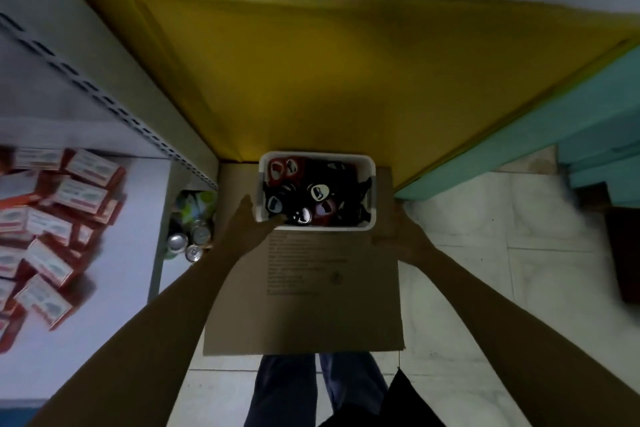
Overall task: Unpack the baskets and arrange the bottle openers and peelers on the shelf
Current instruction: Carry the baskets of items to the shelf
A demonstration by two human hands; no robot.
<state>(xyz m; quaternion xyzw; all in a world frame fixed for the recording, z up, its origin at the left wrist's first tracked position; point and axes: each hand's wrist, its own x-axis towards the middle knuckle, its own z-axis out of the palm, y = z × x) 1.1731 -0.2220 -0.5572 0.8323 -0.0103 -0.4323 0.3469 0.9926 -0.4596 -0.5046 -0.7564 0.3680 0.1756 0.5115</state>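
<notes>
Basket (346,155) of openers (318,192) sits on cardboard (304,305) on the floor, long axis left-right; left hand (249,222) touches its near-left corner, fingers over the rim, right hand (398,236) just off its near-right corner; both grips unclear.

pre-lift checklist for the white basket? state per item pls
1. Left hand on basket: ok, at the near left corner, a finger over the rim.
2. Right hand on basket: cannot tell, dark and blurred at the near right corner.
3. Bottle openers contained: ok, none over the rim.
4. Basket flat on cardboard: ok.
5. Shelf has bare space beside the boxes: ok.
</notes>
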